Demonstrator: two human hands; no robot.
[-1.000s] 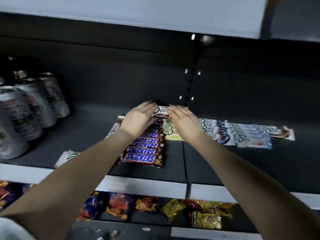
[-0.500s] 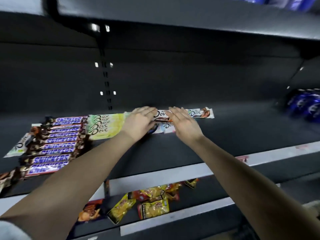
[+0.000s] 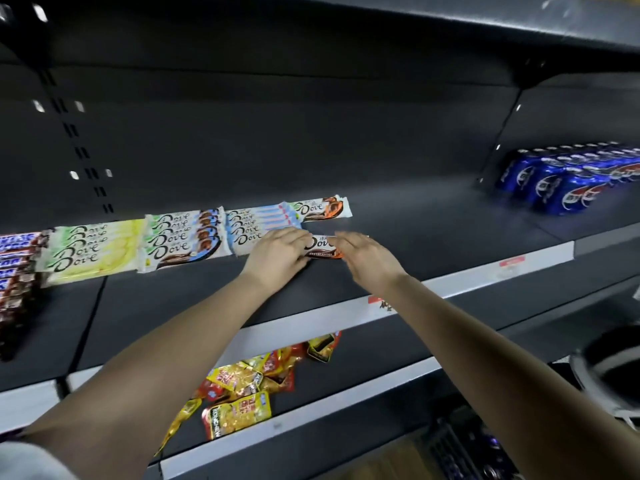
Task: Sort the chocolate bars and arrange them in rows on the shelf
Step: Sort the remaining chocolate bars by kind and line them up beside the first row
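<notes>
Shelf [image 3: 398, 223]: dark grey metal, pale price strip along the front edge with red labels.

On it, left to right:
- Snickers bars [image 3: 15, 268], overlapping row at the far left, partly cut off by the frame edge.
- Yellow-green Dove bars [image 3: 93, 251], overlapping row, just beside the Snickers.
- Dove bars with blue and brown ends [image 3: 181, 239], overlapping row, next along.
- Pale blue Dove bars [image 3: 258, 221], overlapping row.
- Orange-ended Dove bar [image 3: 323, 210], single, at the back.
- Brown Dove bar [image 3: 322, 247], single, in front of the orange-ended one; it appears to lie flat, its ends hidden.
- Blue Pepsi cans [image 3: 568, 178], packed rows, far right, well apart.
</notes>
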